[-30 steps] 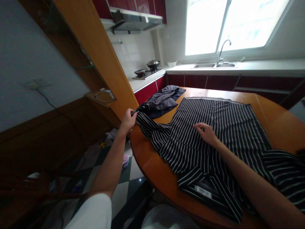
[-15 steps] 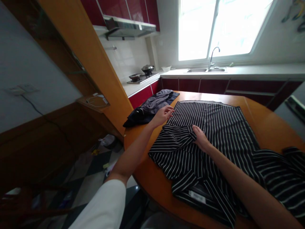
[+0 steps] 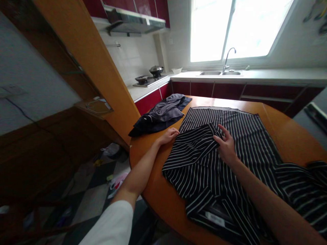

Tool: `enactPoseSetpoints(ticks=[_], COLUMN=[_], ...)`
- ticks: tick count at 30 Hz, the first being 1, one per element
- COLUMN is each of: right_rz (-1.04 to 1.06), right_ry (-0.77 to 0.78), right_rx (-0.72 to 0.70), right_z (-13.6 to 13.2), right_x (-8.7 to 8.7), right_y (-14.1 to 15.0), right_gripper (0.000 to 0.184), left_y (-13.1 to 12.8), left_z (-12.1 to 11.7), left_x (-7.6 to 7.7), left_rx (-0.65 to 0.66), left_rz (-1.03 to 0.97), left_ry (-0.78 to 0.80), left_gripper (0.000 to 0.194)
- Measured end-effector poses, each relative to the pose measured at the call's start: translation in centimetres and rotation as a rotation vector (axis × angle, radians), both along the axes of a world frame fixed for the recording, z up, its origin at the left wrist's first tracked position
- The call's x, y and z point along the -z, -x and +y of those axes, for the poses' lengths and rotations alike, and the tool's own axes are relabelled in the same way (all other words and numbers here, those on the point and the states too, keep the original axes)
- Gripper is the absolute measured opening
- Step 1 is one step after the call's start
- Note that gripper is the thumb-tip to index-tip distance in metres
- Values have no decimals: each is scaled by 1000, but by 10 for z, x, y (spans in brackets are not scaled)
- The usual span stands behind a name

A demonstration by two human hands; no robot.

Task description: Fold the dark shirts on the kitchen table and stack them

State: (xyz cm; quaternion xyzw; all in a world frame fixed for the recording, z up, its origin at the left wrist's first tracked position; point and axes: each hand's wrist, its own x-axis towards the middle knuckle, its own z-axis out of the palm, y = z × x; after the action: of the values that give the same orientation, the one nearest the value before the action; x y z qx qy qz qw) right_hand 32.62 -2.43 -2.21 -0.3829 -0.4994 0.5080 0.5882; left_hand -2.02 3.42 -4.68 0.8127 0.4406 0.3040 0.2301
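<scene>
A black shirt with white stripes (image 3: 245, 136) lies spread on the wooden table, its collar and pale label toward me. One sleeve (image 3: 191, 146) is folded inward across the body; the other stretches out to the right. At the folded sleeve's left edge, my left hand (image 3: 169, 135) has its fingers closed together on the cloth, the fingertips partly hidden. My right hand (image 3: 227, 147) grips the sleeve's cuff end, thumb against the fabric and index finger raised off it.
Dark and grey clothes (image 3: 163, 114) lie heaped at the table's (image 3: 288, 136) far left. A wooden post (image 3: 109, 68) stands to the left. Beyond are a counter with a sink (image 3: 211, 73) and a stove (image 3: 150, 81). Several items litter the checkered floor.
My left hand has moved down and left to the sleeve's edge. My right hand has shifted right, and the cuff end has moved up and right with it, straightening the sleeve.
</scene>
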Motion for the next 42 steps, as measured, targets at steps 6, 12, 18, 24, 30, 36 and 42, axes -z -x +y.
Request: enactPoseSetpoints(ticks=[6, 12, 18, 24, 30, 36, 42], right_rz=[193, 218, 143, -317, -1090, -1273, -1094], right_ry=[189, 193, 158, 85, -18, -34, -117], right_rx=[9, -31, 35, 251, 321, 353, 353], right_z=[0, 4, 1, 15, 23, 15, 23], right_x=[-12, -11, -15, 5, 29, 27, 36], right_y=[-10, -16, -19, -28, -37, -28, -26], right_gripper=[82, 78, 86, 79, 54, 49, 48], left_y=[5, -10, -28, -41, -38, -29, -53], left_z=[-1, 12, 19, -14, -79, -191, -227], left_x=[1, 8, 13, -14, -35, -42, -23], left_rx=[97, -117, -299, -282, -195, -101, -292], left_rz=[87, 149, 179, 119, 128, 207, 216], left_ry=[21, -15, -48, -212, 62, 223, 67], left_gripper=[42, 40, 35, 25, 26, 85, 69])
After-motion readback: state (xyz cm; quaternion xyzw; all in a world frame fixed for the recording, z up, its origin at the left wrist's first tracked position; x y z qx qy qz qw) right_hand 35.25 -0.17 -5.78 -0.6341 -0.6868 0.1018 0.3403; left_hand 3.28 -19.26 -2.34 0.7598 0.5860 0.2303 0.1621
